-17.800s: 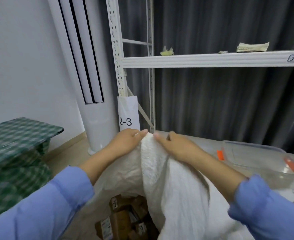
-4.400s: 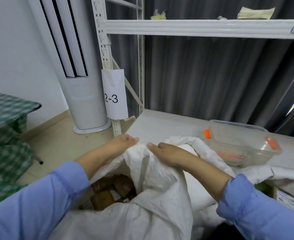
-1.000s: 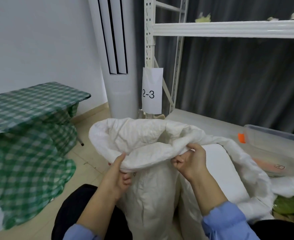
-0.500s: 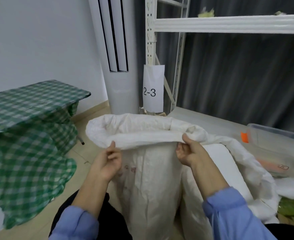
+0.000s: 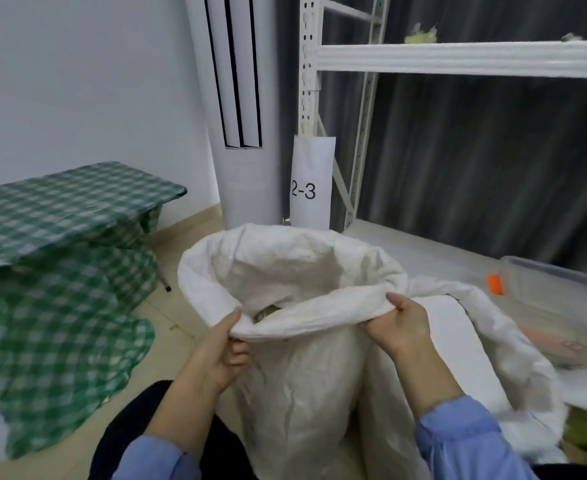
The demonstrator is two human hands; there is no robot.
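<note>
The white woven sack (image 5: pixel 295 393) stands upright on the floor (image 5: pixel 167 306), right at the person's knees, with its mouth gaping. Both hands are on the near side of its rolled cuff (image 5: pixel 319 317). The left hand (image 5: pixel 223 344) pinches the fold, thumb on top and fingers curled beneath. The right hand (image 5: pixel 399 323) is clamped on it the same way, a little apart.

This looks like rolling the mouth down into a collar. To do it well, turn both wrists outward together in small, even bites, then work round the rim so the collar sits level.

The fabric is stiff, crinkly woven plastic that creases and slips, so pinch firmly. The cuff is a puffy ring and the body a wrinkled cylinder.

Just to the right a second white sack (image 5: pixel 493 323) slumps beside a clear plastic box (image 5: pixel 562 292). Behind stand a white metal rack (image 5: pixel 458 58) and its paper label (image 5: pixel 311 188). To the left, a green checked cloth (image 5: pixel 60 271) drapes over a tabletop.
</note>
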